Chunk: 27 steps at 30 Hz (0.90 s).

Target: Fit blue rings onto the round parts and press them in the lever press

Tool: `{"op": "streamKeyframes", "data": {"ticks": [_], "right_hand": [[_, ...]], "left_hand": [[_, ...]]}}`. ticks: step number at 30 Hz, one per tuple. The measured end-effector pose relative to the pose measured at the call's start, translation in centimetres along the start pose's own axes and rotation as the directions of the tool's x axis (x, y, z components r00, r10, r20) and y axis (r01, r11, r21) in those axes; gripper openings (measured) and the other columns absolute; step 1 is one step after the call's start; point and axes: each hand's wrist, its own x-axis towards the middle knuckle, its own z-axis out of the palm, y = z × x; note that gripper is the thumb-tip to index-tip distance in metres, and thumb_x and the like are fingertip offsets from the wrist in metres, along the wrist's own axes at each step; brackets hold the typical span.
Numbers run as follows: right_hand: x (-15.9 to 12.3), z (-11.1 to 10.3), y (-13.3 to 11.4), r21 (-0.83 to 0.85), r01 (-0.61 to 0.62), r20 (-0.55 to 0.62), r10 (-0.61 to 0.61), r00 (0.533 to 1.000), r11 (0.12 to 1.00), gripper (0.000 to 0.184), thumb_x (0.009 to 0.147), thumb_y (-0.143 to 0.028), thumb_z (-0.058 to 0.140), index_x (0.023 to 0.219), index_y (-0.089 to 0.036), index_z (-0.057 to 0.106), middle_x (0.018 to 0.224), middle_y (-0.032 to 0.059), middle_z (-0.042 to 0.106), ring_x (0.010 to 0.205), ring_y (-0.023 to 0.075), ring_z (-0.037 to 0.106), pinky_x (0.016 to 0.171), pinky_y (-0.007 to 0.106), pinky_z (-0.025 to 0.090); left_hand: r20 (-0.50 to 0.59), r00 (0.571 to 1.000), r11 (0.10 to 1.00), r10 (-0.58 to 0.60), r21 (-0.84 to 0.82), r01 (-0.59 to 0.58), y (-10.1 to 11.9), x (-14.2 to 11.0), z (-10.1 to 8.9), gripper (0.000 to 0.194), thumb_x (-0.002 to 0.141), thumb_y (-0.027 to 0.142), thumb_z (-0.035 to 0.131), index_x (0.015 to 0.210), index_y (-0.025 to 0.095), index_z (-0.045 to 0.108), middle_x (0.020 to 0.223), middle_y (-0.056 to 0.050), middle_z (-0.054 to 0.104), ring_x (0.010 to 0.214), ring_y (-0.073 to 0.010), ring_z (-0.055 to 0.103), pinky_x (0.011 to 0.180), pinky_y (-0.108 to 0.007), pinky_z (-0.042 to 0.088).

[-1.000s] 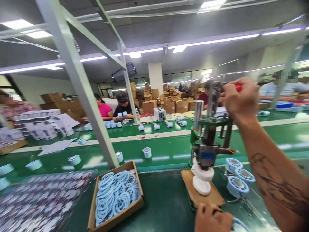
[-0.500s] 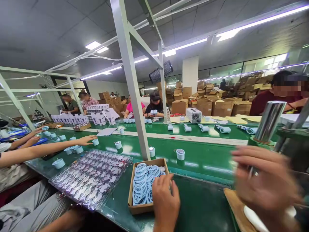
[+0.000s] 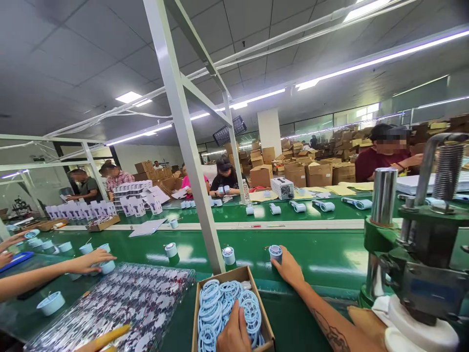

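My left hand (image 3: 234, 332) is down in a cardboard box (image 3: 224, 276) of light blue rings (image 3: 216, 305), fingers closed on one of the rings. My right hand (image 3: 289, 266) reaches forward onto the green conveyor belt (image 3: 322, 247) and grips a small round blue-and-white part (image 3: 275, 252) standing there. A similar part (image 3: 228, 254) stands just to its left beside a grey post. At the right edge stands a green hand press (image 3: 414, 254) with a white pad under it.
Another person's arm (image 3: 54, 271) reaches from the left to a part on the belt. A clear tray of small pieces (image 3: 120, 303) lies left of the box. More round parts dot the belt. People sit across it, with cartons behind. A slanted grey post (image 3: 190, 161) rises in front.
My right hand left the press handle, swung left and now grips a part on the belt. My left hand moved from near the press base into the box of rings. The view turned left.
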Motion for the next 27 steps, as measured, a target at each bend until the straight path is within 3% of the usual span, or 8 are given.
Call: {"op": "streamKeyframes", "data": {"ticks": [3, 7, 12, 16, 18, 20, 24, 27], "right_hand": [[0.0, -0.2, -0.5, 0.04, -0.017, -0.014, 0.018, 1.0, 0.999, 0.038, 0.096, -0.038, 0.065, 0.125, -0.015, 0.058, 0.123, 0.01, 0.064, 0.114, 0.026, 0.062, 0.102, 0.047, 0.049], [-2.1, -1.7, -1.8, 0.13, 0.019, -0.034, -0.015, 0.999, 0.991, 0.046, 0.093, -0.038, 0.059, 0.132, -0.014, 0.053, 0.131, 0.0143, 0.063, 0.121, 0.0288, 0.061, 0.106, 0.045, 0.047], [-10.2, -6.4, -2.3, 0.252, 0.076, 0.036, -0.087, 0.996, 0.965, 0.054, 0.086, -0.048, 0.059, 0.132, -0.02, 0.055, 0.133, 0.0103, 0.065, 0.123, 0.0288, 0.062, 0.109, 0.041, 0.049], [-18.3, -11.0, -1.8, 0.264, -0.013, 0.191, -0.039, 0.981, 0.964, 0.062, 0.083, -0.047, 0.064, 0.138, -0.021, 0.055, 0.143, 0.0102, 0.06, 0.135, 0.0294, 0.055, 0.119, 0.042, 0.04], [-21.3, -12.7, -1.7, 0.24, -0.082, 0.281, 0.011, 0.96, 0.967, 0.067, 0.082, -0.045, 0.063, 0.143, -0.019, 0.052, 0.15, 0.0118, 0.054, 0.141, 0.0309, 0.049, 0.124, 0.045, 0.035], [-23.3, -13.6, -1.5, 0.235, -0.111, 0.335, 0.026, 0.942, 0.966, 0.068, 0.082, -0.04, 0.063, 0.145, -0.018, 0.051, 0.152, 0.0131, 0.052, 0.142, 0.0312, 0.047, 0.125, 0.046, 0.032], [-24.8, -13.6, -0.5, 0.301, -0.084, 0.346, -0.027, 0.938, 0.95, 0.067, 0.082, -0.034, 0.064, 0.146, -0.016, 0.051, 0.152, 0.0164, 0.051, 0.141, 0.0309, 0.049, 0.124, 0.046, 0.034], [-25.1, -13.1, 0.2, 0.324, -0.07, 0.314, -0.038, 0.949, 0.944, 0.067, 0.083, -0.033, 0.065, 0.146, -0.017, 0.052, 0.15, 0.0176, 0.053, 0.139, 0.0319, 0.051, 0.122, 0.047, 0.038]], "left_hand": [[-0.009, 1.0, 1.0, -0.017, 0.015, 0.017, -0.7, -0.1, 0.5, 0.039, 0.1, 0.034, 0.043, 0.113, 0.023, 0.079, 0.071, -0.009, 0.079, 0.058, -0.0285, 0.074, 0.05, -0.03, 0.054], [-0.031, 0.997, 0.997, -0.072, 0.012, 0.072, -1.7, -0.5, 1.2, 0.044, 0.1, 0.041, 0.043, 0.122, 0.02, 0.075, 0.092, -0.013, 0.081, 0.078, -0.0332, 0.078, 0.06, -0.035, 0.058], [0.115, 0.976, 0.941, -0.184, -0.267, 0.208, -1.9, -0.5, 0.2, 0.056, 0.093, 0.066, 0.05, 0.116, 0.022, 0.075, 0.093, -0.009, 0.081, 0.082, -0.0291, 0.079, 0.068, -0.034, 0.063], [0.185, 0.96, 0.834, -0.209, -0.48, 0.274, -0.5, -1.1, -0.4, 0.055, 0.084, 0.071, 0.061, 0.102, 0.021, 0.075, 0.098, -0.008, 0.081, 0.088, -0.0277, 0.079, 0.079, -0.033, 0.066], [0.212, 0.968, 0.817, -0.134, -0.53, 0.229, 1.0, -2.3, -0.1, 0.043, 0.087, 0.063, 0.062, 0.097, 0.023, 0.074, 0.104, -0.008, 0.08, 0.093, -0.0269, 0.079, 0.083, -0.033, 0.066], [0.255, 0.967, 0.807, 0.019, -0.574, 0.136, 2.9, -4.0, 0.5, 0.031, 0.091, 0.051, 0.059, 0.094, 0.024, 0.074, 0.11, -0.008, 0.079, 0.095, -0.0258, 0.078, 0.085, -0.034, 0.066], [0.336, 0.891, 0.811, 0.306, -0.581, -0.06, 5.8, -7.2, 1.7, 0.021, 0.088, 0.035, 0.053, 0.087, 0.026, 0.072, 0.11, -0.007, 0.078, 0.099, -0.025, 0.076, 0.084, -0.036, 0.065], [0.373, 0.861, 0.834, 0.346, -0.543, -0.1, 6.4, -8.1, 2.0, 0.019, 0.08, 0.034, 0.056, 0.09, 0.027, 0.071, 0.112, -0.006, 0.077, 0.102, -0.0264, 0.075, 0.094, -0.041, 0.062]]}}
